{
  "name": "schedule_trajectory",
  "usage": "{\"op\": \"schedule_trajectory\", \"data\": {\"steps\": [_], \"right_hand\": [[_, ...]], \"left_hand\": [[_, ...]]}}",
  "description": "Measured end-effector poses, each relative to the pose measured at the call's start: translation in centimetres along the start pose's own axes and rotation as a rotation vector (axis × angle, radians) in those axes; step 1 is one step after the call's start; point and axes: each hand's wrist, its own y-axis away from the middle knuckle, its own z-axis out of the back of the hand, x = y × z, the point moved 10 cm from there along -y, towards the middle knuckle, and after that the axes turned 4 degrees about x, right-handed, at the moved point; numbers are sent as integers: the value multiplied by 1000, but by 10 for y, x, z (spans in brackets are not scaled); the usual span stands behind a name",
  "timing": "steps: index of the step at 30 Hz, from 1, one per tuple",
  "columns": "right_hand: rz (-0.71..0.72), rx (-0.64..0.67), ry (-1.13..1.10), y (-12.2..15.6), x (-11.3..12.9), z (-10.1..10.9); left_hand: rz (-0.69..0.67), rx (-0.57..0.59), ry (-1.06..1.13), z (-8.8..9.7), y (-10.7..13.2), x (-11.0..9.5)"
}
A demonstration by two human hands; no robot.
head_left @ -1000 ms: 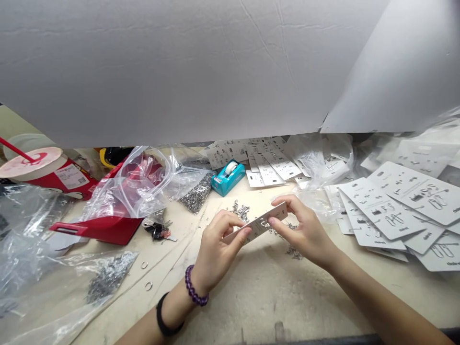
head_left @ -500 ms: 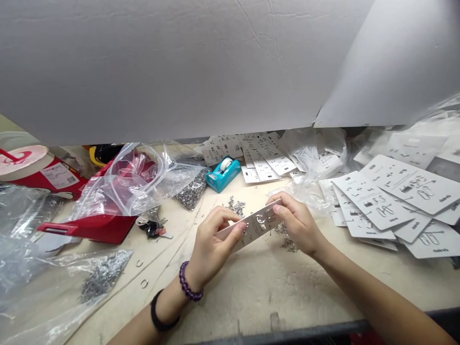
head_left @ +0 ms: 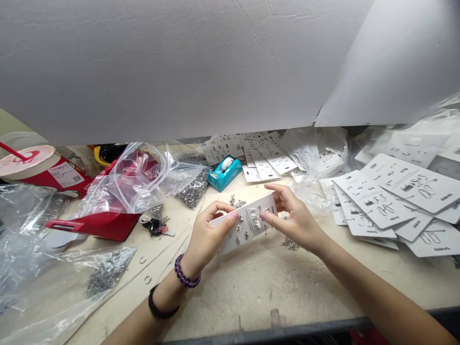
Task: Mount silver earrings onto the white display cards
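A white earring card (head_left: 247, 229) with several small metal earrings is held up, tilted, above the table. My left hand (head_left: 212, 230) grips its left end, thumb on the front face and fingers behind. At the right end, my right hand (head_left: 293, 218) has its thumb pressed on the front near the hoops, with the fingers around the back edge. Small piles of metal pieces (head_left: 290, 244) lie on the table just behind and below the card, partly hidden by it and by my right hand.
Filled earring cards (head_left: 377, 201) lie overlapped at the right. A teal tape dispenser (head_left: 224, 173) stands at the back centre. On the left are a red scoop (head_left: 104, 225), keys (head_left: 156, 226), plastic bags of metal parts (head_left: 108, 273) and a red cup (head_left: 64, 175). Two rings (head_left: 147, 280) lie nearby.
The card has turned so its front shows more fully towards me. My right thumb has shifted left and down onto the card's face, and the right fingers have spread at its back edge.
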Motion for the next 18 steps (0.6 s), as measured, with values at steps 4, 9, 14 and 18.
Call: {"op": "schedule_trajectory", "data": {"steps": [4,9,14,18], "right_hand": [[12,-6,87,0,-1,-2],[21,-49,132,-1,-4,1],[8,-37,161,-2,-5,0],[44,-52,262,-1,-1,-1]], "left_hand": [[9,24,-20,-3,1,2],[10,26,-33,-3,1,3],[-1,32,-50,-4,1,2],[1,29,-56,-4,0,3]]}}
